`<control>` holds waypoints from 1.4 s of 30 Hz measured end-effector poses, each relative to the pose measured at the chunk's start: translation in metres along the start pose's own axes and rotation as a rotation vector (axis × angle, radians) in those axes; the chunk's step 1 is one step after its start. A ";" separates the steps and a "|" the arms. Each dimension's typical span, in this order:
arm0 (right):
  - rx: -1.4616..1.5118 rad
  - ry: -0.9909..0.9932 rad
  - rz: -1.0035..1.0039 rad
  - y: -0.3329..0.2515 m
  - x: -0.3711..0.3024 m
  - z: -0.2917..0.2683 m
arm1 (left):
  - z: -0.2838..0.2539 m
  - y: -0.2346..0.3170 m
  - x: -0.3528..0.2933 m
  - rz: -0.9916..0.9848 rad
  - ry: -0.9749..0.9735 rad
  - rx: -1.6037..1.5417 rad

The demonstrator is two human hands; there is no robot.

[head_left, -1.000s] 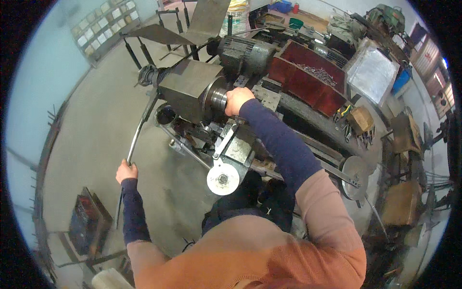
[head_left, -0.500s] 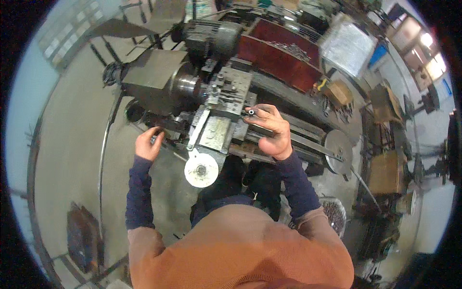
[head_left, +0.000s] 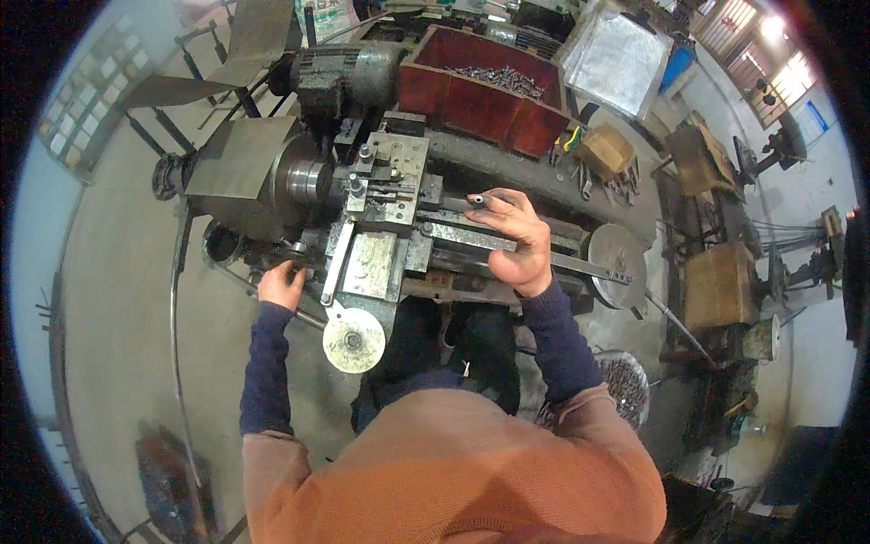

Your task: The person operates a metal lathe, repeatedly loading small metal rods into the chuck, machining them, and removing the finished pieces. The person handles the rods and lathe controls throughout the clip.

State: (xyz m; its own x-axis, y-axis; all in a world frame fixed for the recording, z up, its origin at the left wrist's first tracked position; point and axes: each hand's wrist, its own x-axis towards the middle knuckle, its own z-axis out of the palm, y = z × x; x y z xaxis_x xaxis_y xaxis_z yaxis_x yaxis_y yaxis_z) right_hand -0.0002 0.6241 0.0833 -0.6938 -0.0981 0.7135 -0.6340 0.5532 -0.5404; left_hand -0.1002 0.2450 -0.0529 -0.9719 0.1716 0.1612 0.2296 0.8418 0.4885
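My right hand is held over the bed rails of a small lathe, with its fingers bent. Between its fingertips is a small metal tube, its dark round hole facing up. My left hand is low at the front of the lathe, fingers curled together beside the machine's lower front parts; what they grip, if anything, is too small to make out. Between my hands lies the tool slide with its bolts and a long flat lever. Left of it is the bright round chuck.
A red metal bin of small metal parts stands behind the lathe. Right of it are a cardboard box and several wrenches. A white disc juts out toward me; a large grey disc sits at the right end.
The view has shifted, so the lathe appears further left and the bin shows more fully. My left hand has moved in closer to the lathe front. My right hand still holds the metal tube.
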 end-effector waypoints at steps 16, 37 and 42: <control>-0.289 0.167 -0.064 0.070 0.052 -0.026 | -0.015 0.021 -0.003 0.003 0.021 0.075; -0.764 0.491 1.066 -0.027 -0.289 -0.229 | 0.027 -0.080 0.029 -0.090 -0.187 -0.449; -0.887 0.195 1.306 -0.038 -0.375 -0.229 | 0.027 -0.060 0.031 -0.070 -0.208 -0.382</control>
State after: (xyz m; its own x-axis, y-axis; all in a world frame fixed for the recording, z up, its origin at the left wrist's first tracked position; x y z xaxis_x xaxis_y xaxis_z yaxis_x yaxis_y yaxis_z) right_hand 0.3626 0.8291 -0.0617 -0.4811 0.8740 0.0689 0.7760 0.4611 -0.4304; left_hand -0.1457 0.2139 -0.0999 -0.9665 0.2533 -0.0405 0.1278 0.6124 0.7802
